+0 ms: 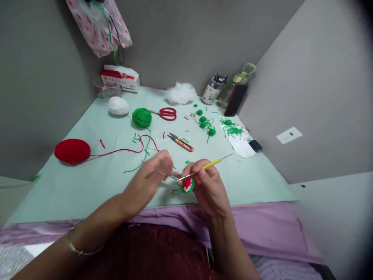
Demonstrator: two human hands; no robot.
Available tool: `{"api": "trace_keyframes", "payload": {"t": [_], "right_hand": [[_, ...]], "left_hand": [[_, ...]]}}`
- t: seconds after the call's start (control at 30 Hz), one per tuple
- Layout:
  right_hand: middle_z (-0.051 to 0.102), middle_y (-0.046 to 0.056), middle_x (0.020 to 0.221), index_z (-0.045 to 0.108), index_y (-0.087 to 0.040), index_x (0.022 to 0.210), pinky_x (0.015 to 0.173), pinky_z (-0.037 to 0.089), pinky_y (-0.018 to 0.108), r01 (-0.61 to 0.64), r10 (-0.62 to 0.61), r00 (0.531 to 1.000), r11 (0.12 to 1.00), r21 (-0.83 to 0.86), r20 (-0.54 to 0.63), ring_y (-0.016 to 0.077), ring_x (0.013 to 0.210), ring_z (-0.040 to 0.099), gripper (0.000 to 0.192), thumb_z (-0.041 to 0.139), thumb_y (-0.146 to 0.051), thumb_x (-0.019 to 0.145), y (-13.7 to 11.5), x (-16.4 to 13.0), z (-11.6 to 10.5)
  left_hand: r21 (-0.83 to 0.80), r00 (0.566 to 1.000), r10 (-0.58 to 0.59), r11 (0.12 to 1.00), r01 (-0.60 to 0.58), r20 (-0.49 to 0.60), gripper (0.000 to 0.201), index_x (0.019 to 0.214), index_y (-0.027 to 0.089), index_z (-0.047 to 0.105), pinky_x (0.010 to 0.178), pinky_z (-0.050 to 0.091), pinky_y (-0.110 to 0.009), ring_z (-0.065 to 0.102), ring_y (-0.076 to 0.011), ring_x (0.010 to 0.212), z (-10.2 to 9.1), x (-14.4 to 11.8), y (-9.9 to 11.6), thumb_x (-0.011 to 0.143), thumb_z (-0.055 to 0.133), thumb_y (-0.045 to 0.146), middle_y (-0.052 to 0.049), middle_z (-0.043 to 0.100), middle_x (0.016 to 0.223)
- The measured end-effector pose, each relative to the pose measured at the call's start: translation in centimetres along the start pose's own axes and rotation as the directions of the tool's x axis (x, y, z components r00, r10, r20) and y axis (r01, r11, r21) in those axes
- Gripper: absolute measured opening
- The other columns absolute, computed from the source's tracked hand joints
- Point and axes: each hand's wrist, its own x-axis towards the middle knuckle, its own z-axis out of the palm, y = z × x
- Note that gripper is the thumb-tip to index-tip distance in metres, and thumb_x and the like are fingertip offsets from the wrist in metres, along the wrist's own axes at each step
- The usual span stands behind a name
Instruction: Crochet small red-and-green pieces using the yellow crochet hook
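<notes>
Well, my right grip [211,186] is clamped on the yellow hook [212,163], and the little crocheted piece [188,184] sits by the same fingers, nearer me than the orange snips [181,143] and almost in line with them. My left grip [151,175] hovers, blurred, on the near left side of the snips; I cannot tell whether its fingers pinch any yarn or stand apart from it.

To work this stitch well, I judge it best to steady the piece by its edge, turn the hook's silver end gently, and feed yarn with light, even tension: too hard a pull could pucker so small a thing, and a slack loop could slip off. The green tail [175,191] is best held clear.

As for looks, the piece is small and roundish, red in the middle, with white stitches below and a green rim. The tail bends out loosely from its left. Beyond the snips and to their left rests the green ball [142,118]; well apart on their left lies the red ball [72,151].
</notes>
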Motion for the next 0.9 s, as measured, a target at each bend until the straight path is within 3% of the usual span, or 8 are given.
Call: {"api": "trace_keyframes", "payload": {"t": [0.17,0.27,0.37,0.43,0.5,0.57,0.7,0.9], "right_hand": [[0.08,0.0,0.086,0.077,-0.025,0.088,0.075,0.061,0.024,0.152,-0.161,0.981,0.985,-0.084,-0.106,0.0133,0.078,0.077,0.011,0.076,-0.034,0.092,-0.3,-0.3,-0.1],[0.081,0.0,0.085,0.077,-0.025,0.089,0.074,0.063,0.025,0.184,-0.188,0.977,0.982,-0.053,-0.098,0.0134,0.077,0.077,0.01,0.074,-0.034,0.093,-0.1,-0.3,-0.5],[0.081,0.0,0.087,0.076,-0.026,0.091,0.072,0.063,0.024,0.222,-0.228,0.968,0.973,-0.061,-0.101,0.0131,0.079,0.077,0.009,0.072,-0.032,0.095,0.4,-0.3,-0.6],[0.081,0.0,0.089,0.075,-0.026,0.092,0.071,0.063,0.024,0.247,-0.254,0.963,0.966,-0.076,-0.089,0.0129,0.08,0.077,0.009,0.07,-0.031,0.097,0.7,-0.3,-0.5],[0.081,0.001,0.091,0.075,-0.026,0.093,0.072,0.064,0.025,0.277,-0.285,0.956,0.955,-0.109,-0.071,0.0139,0.082,0.077,0.008,0.069,-0.03,0.097,0.8,-0.3,-0.4],[0.081,0.001,0.091,0.074,-0.026,0.095,0.073,0.064,0.027,0.318,-0.331,0.942,0.932,-0.177,-0.054,0.0153,0.085,0.076,0.008,0.068,-0.03,0.098,0.9,-0.3,-0.3],[0.081,0.002,0.094,0.075,-0.027,0.098,0.079,0.063,0.033,0.418,-0.447,0.895,0.83,-0.37,0.009,0.0177,0.091,0.075,0.011,0.064,-0.027,0.1,0.8,-0.3,0.1],[0.08,0.005,0.103,0.076,-0.028,0.108,0.077,0.062,0.036,0.564,-0.644,0.756,0.551,-0.615,0.116,0.0195,0.093,0.074,0.02,0.06,-0.019,0.101,1.3,-1.2,0.7]], "left_hand": [[-0.442,0.937,-0.197,0.841,0.312,0.287,0.061,0.077,0.018,0.06,0.047,0.06,-0.027,0.037,-0.0094,0.052,1.3,0.2,1.4,0.089,0.054,0.078,0.003,0.046,0.071],[-0.599,0.992,-0.113,0.798,0.06,-0.052,0.054,0.096,0.023,0.073,0.074,0.066,-0.028,0.068,-0.0155,0.085,0.0,0.4,3.1,0.097,0.048,0.071,-0.006,0.07,0.099],[-0.339,0.966,0.179,0.911,-0.233,-0.185,0.066,0.079,0.029,0.078,0.117,0.047,-0.046,0.063,-0.0238,0.13,-0.7,0.5,2.9,0.104,0.031,0.068,-0.002,0.077,0.116],[0.094,0.926,0.375,0.924,-0.371,-0.04,0.068,0.067,0.028,0.078,0.13,0.022,-0.055,0.054,-0.0286,0.141,-0.6,0.5,1.9,0.105,0.035,0.064,-0.002,0.08,0.117],[0.474,0.904,0.409,0.776,-0.417,0.126,0.04,0.077,0.028,0.082,0.131,0.004,-0.061,0.051,-0.0335,0.143,-0.2,0.5,0.9,0.099,0.06,0.053,-0.005,0.08,0.121],[0.565,0.936,0.317,0.75,-0.345,0.152,0.019,0.1,0.028,0.084,0.129,0.016,-0.062,0.052,-0.0344,0.142,0.3,0.3,0.2,0.092,0.073,0.04,-0.007,0.077,0.129],[0.279,0.998,0.047,0.959,-0.053,0.029,0.029,0.121,0.029,0.08,0.098,0.056,-0.039,0.07,-0.0242,0.109,1.3,-0.2,0.0,0.094,0.072,0.034,-0.006,0.078,0.117],[-0.157,0.991,-0.132,0.979,0.13,-0.007,0.036,0.116,0.035,0.082,0.083,0.055,-0.02,0.069,-0.0106,0.083,1.7,-0.3,-0.3,0.081,0.087,0.025,0.004,0.076,0.084]]}}
